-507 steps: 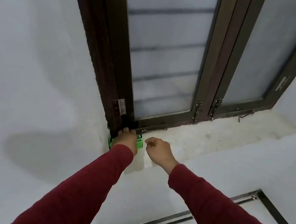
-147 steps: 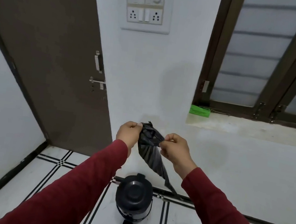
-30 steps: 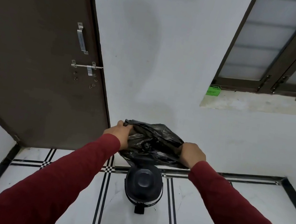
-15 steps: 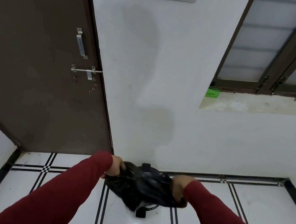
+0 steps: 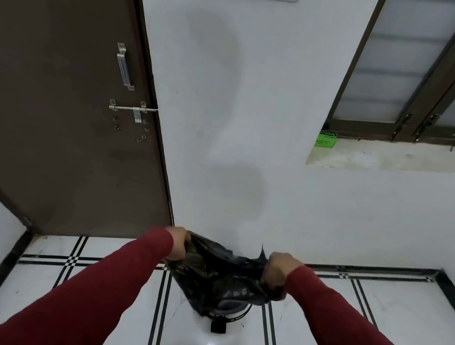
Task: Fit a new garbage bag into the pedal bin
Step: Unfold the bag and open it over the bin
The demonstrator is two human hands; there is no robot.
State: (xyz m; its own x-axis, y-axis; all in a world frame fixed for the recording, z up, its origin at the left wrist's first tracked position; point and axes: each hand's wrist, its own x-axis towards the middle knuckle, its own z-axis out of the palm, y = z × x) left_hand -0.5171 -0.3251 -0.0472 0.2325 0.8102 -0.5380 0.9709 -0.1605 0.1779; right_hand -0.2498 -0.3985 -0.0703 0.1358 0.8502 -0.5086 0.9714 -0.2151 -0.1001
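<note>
- The floor [image 5: 91, 285] is glossy white tile with black lines; it lies bare on both sides of the bin, with a black skirting at the wall.
- The door [image 5: 56, 87], brown, stands left of the wall [image 5: 243, 115]; its lower edge meets the floor near the left hand.
- The sill [image 5: 399, 159] juts from the wall at upper right, with a green pack [image 5: 325, 140] at its left corner.
- The bag [image 5: 219, 277], black and crumpled, is stretched between both hands, over the bin.
- The bin [image 5: 232, 310] stands on the floor near the wall, mostly hidden by the bag; its pedal [image 5: 218, 327] shows at the near edge.
- The left hand [image 5: 178, 243] is closed on the bag's left rim.
- The right hand [image 5: 278, 271] is closed on the right rim.
</note>
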